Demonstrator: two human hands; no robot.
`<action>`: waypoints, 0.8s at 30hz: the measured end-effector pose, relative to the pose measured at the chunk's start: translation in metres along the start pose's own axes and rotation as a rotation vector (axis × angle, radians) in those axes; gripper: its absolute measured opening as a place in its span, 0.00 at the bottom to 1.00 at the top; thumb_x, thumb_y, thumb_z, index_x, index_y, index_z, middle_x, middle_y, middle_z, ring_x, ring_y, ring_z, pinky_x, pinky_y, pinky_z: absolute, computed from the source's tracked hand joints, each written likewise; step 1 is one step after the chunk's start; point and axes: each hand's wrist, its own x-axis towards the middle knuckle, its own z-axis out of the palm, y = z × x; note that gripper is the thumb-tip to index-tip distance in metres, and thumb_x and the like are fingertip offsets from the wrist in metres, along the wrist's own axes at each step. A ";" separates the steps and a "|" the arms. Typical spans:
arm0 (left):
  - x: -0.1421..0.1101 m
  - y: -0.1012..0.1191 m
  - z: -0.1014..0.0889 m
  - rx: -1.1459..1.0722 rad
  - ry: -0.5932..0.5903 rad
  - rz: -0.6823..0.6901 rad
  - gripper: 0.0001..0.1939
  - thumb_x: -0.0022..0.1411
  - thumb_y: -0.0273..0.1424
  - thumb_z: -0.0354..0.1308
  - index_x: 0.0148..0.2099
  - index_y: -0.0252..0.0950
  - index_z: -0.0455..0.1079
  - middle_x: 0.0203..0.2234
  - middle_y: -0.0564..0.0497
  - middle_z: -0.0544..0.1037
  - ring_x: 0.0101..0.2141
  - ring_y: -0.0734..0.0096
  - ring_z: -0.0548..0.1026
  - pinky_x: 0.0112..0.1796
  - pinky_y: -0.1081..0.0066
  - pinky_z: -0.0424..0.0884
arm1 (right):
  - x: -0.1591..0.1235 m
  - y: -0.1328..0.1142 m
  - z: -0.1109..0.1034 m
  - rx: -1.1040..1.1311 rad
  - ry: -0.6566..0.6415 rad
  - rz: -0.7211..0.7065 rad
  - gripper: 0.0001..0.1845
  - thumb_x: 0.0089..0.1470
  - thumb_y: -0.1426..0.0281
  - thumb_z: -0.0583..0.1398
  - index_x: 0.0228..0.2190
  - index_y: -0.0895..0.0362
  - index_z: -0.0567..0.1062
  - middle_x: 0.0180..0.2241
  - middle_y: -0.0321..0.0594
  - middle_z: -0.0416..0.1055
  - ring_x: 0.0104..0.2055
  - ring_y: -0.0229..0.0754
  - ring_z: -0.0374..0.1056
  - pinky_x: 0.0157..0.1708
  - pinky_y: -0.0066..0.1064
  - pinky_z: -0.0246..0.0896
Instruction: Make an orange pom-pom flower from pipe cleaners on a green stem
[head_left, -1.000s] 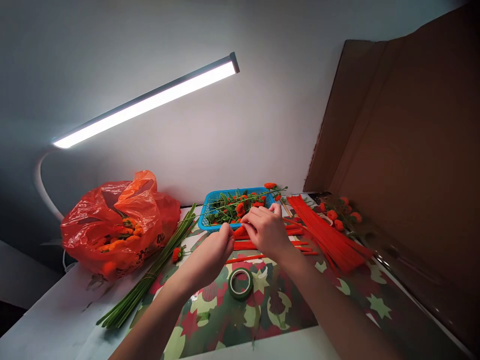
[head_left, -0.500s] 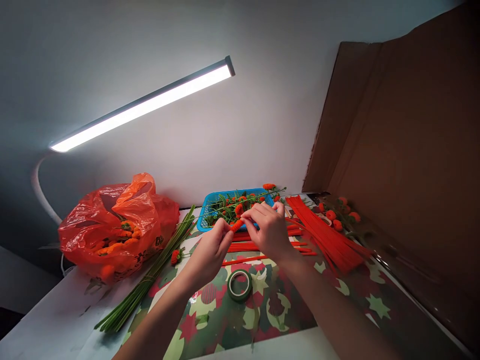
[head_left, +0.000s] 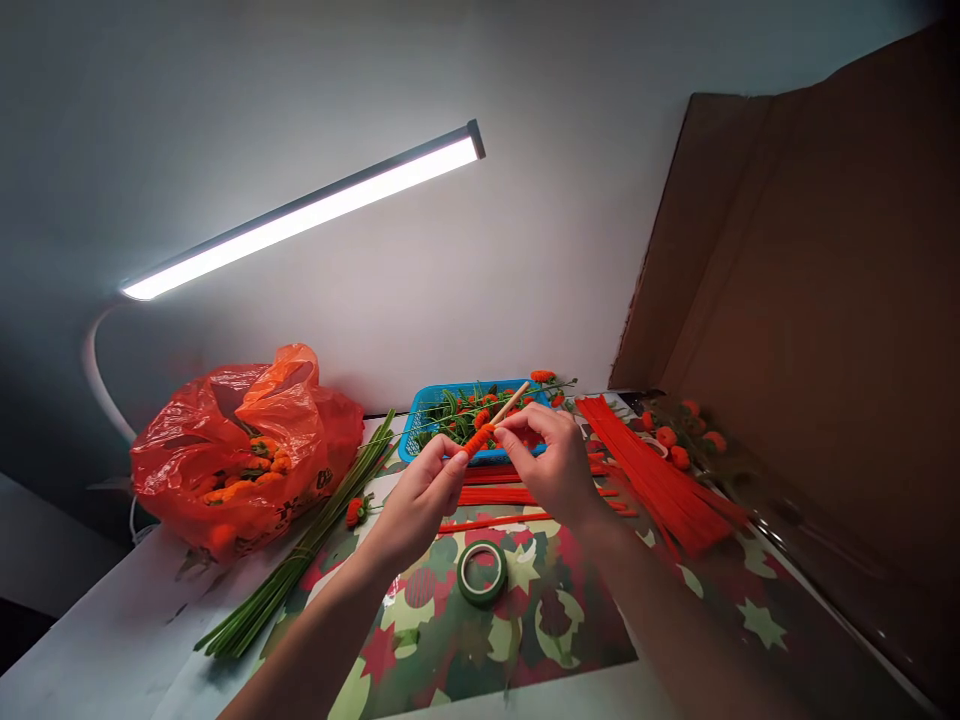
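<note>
An orange-red pipe cleaner [head_left: 479,440] is coiled around a thin wooden stick [head_left: 514,401], whose bare end points up and right. My left hand [head_left: 421,492] pinches the lower end of the coil between thumb and fingers. At the coil's upper end, the thumb and fingertips of my right hand [head_left: 553,462] are closed on the pipe cleaner. Just behind them is a blue basket [head_left: 409,440] with green stems and small orange flowers. Loose red pipe cleaners [head_left: 487,496] lie beneath my hands. A roll of green tape [head_left: 481,573] rests nearer to me.
On the left, a red plastic bag [head_left: 247,450] with orange flowers stands beside a bundle of green stems [head_left: 300,550]. A fan of red pipe cleaners [head_left: 660,475] lies to the right. A lit lamp [head_left: 307,215] hangs above; a cardboard panel [head_left: 795,250] rises at right.
The bare end of the wooden stick now shows above the coil, pointing up and right. My right hand has shifted slightly right and lower along it. The view has shifted a little.
</note>
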 end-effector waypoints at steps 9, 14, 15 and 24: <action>0.003 -0.003 -0.009 -0.060 -0.179 0.004 0.16 0.64 0.44 0.53 0.32 0.38 0.56 0.18 0.63 0.54 0.19 0.81 0.49 0.20 0.78 0.48 | 0.014 0.033 -0.012 0.676 -0.534 0.504 0.10 0.40 0.64 0.67 0.25 0.58 0.79 0.19 0.32 0.68 0.23 0.34 0.61 0.26 0.27 0.55; 0.006 -0.005 -0.024 0.151 -0.441 -0.074 0.16 0.64 0.43 0.52 0.31 0.38 0.57 0.18 0.61 0.57 0.20 0.79 0.52 0.21 0.76 0.49 | 0.015 0.059 -0.022 0.523 -0.900 0.512 0.10 0.37 0.66 0.69 0.21 0.60 0.79 0.20 0.35 0.71 0.24 0.34 0.63 0.24 0.26 0.55; 0.007 -0.005 -0.026 0.198 -0.483 -0.101 0.16 0.64 0.43 0.52 0.31 0.38 0.56 0.18 0.61 0.56 0.20 0.79 0.52 0.21 0.75 0.49 | 0.014 0.062 -0.022 0.466 -0.935 0.506 0.10 0.38 0.65 0.69 0.21 0.60 0.79 0.19 0.35 0.71 0.23 0.34 0.63 0.24 0.26 0.55; 0.007 0.001 -0.028 0.811 -0.369 -0.079 0.14 0.64 0.40 0.47 0.29 0.39 0.57 0.20 0.58 0.58 0.23 0.73 0.54 0.24 0.72 0.51 | 0.005 0.056 -0.003 -0.001 -0.756 0.256 0.03 0.45 0.70 0.66 0.24 0.56 0.81 0.24 0.35 0.76 0.30 0.38 0.68 0.36 0.31 0.55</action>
